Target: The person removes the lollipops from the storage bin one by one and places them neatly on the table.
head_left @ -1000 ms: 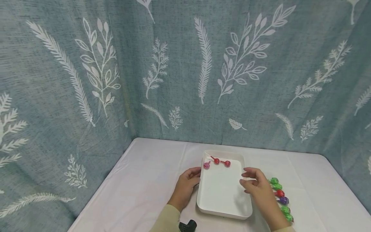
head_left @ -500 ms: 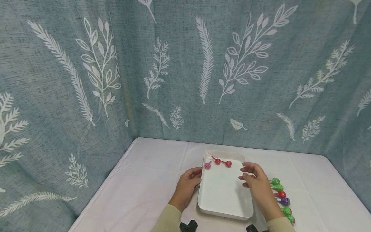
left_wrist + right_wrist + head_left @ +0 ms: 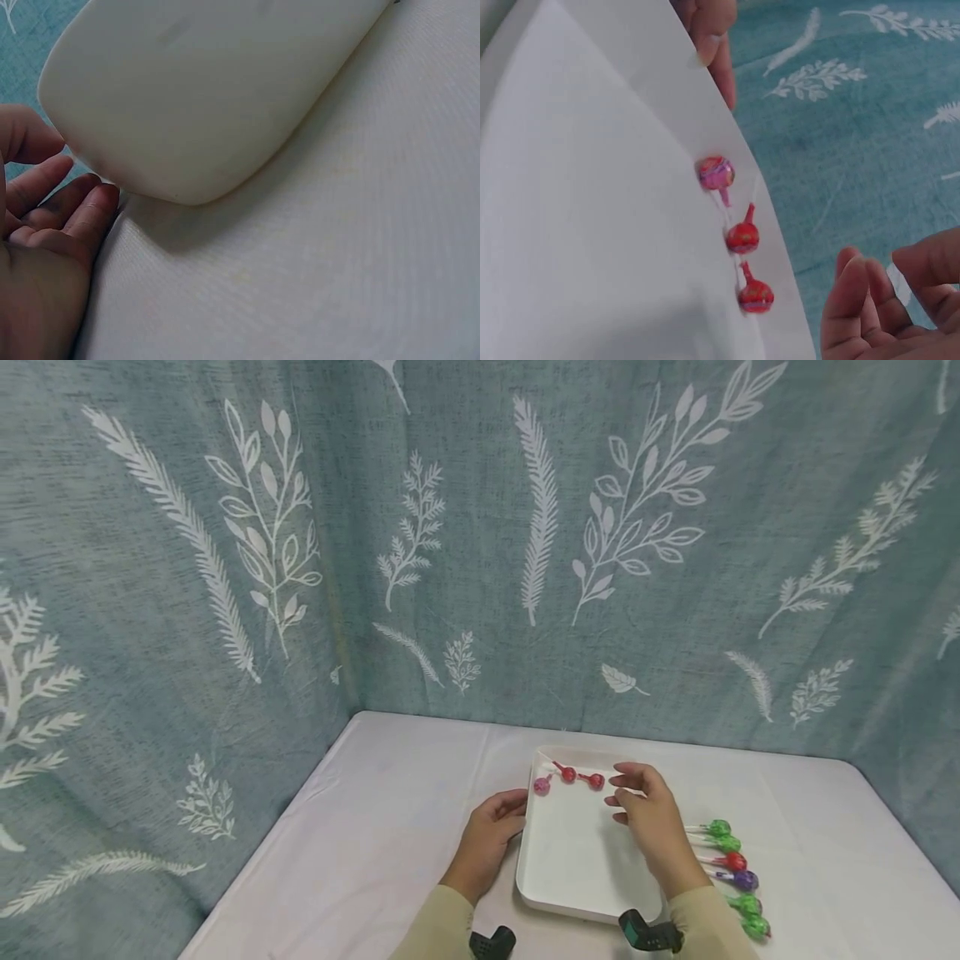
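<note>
White and probably plastic, the shallow tray (image 3: 558, 852) sits on the cloth-covered bench (image 3: 397, 793) between the two hands. It looks light and fairly stiff, likely to slide on the cloth if nudged; its raised rim on the long sides seems the best place to take hold. Inside, near the far end, lie three wrapped lollipops (image 3: 568, 774), one pink and two red. They should be light, with hard, round heads apt to roll and slick wrappers, so a pinch at the stick or wrapper neck seems surest.

The left hand (image 3: 483, 843) rests its loosely bent fingers against the tray's left outer wall, without clamping it. The right hand (image 3: 645, 818) hovers over the right side, thumb and fingers apart, holding nothing.
</note>
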A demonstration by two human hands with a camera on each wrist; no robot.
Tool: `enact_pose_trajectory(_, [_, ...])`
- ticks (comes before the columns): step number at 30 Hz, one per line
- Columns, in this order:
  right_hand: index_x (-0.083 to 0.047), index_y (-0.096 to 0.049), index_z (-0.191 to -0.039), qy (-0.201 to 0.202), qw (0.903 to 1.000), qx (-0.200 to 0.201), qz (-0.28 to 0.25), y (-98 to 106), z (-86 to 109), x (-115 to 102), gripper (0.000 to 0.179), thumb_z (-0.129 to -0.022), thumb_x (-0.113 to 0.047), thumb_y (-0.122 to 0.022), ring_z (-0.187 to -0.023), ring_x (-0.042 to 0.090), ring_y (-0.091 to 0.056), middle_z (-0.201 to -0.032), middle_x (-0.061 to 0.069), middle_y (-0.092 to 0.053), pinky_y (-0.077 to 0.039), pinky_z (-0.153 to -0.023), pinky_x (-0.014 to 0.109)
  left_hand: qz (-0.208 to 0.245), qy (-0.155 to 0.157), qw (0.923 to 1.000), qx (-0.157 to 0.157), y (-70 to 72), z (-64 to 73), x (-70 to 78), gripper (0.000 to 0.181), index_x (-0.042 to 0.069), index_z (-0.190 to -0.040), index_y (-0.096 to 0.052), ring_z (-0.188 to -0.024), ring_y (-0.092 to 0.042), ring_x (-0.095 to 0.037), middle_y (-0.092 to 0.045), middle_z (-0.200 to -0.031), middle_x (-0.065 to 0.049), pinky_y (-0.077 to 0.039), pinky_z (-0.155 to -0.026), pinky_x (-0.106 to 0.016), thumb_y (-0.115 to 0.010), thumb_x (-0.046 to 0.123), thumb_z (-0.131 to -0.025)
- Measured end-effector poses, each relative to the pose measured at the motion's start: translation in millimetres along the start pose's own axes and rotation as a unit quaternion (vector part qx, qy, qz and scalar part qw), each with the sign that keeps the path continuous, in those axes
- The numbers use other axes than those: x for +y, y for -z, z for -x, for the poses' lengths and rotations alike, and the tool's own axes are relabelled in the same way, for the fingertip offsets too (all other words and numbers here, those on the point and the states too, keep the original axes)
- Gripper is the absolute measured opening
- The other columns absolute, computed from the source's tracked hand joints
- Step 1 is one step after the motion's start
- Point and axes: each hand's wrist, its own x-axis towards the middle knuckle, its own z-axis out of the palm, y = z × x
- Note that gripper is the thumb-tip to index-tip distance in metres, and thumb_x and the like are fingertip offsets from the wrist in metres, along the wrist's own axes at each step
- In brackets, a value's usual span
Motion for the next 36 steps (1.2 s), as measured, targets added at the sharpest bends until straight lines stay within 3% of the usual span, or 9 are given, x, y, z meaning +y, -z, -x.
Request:
enact_pose_trajectory(18, [0.005,-0.051,-0.149,-0.017,0.9997,0.004,-0.019,-24.4,-24.0,0.7,0.043,-0.108,-0.005,-0.057,-0.113,0.035,-0.069,-0.133,0.023,-0.057,-0.057,-0.078,0.027,-0.015,0.006,0.9999,-0.001,1.1,-2.0,-2.1,0.045,-0.002,-0.145,-0.063,-0.139,-0.060,-0.033,-0.066,-0.144,-0.016,-0.050,-0.115,-0.042,-0.066,0.006,-0.100])
enact_pose_trajectory(26, [0.004,-0.053,-0.146,-0.028,0.9995,0.010,-0.008,-29.2,-36.4,19.8,0.040,-0.108,-0.006,-0.058,-0.108,0.031,-0.069,-0.137,0.023,-0.053,-0.057,-0.078,0.030,-0.003,0.007,1.0000,-0.002,-0.1,-3.8,-4.8,0.045,-0.001,-0.144,-0.064,-0.138,-0.060,-0.032,-0.066,-0.144,-0.016,-0.051,-0.114,-0.041,-0.066,0.005,-0.100])
enact_pose_trajectory(30, [0.002,-0.054,-0.147,-0.019,0.9997,-0.009,0.014,-30.7,-39.5,28.3,0.041,-0.107,-0.006,-0.060,-0.108,0.031,-0.069,-0.144,0.025,-0.054,-0.057,-0.076,0.030,-0.008,0.006,1.0000,0.000,0.9,-3.5,-4.8,0.045,-0.001,-0.144,-0.064,-0.139,-0.060,-0.033,-0.066,-0.144,-0.016,-0.050,-0.114,-0.041,-0.066,0.006,-0.100])
enact_pose_trajectory(36, [0.000,-0.056,-0.149,-0.016,0.9988,-0.029,0.035,-32.6,-38.4,35.9,0.042,-0.108,-0.007,-0.060,-0.104,0.029,-0.067,-0.138,0.022,-0.056,-0.057,-0.077,0.031,-0.016,0.010,0.9998,0.002,2.4,-2.5,-4.8,0.044,-0.001,-0.145,-0.064,-0.140,-0.059,-0.033,-0.066,-0.145,-0.016,-0.049,-0.115,-0.043,-0.066,0.007,-0.102])
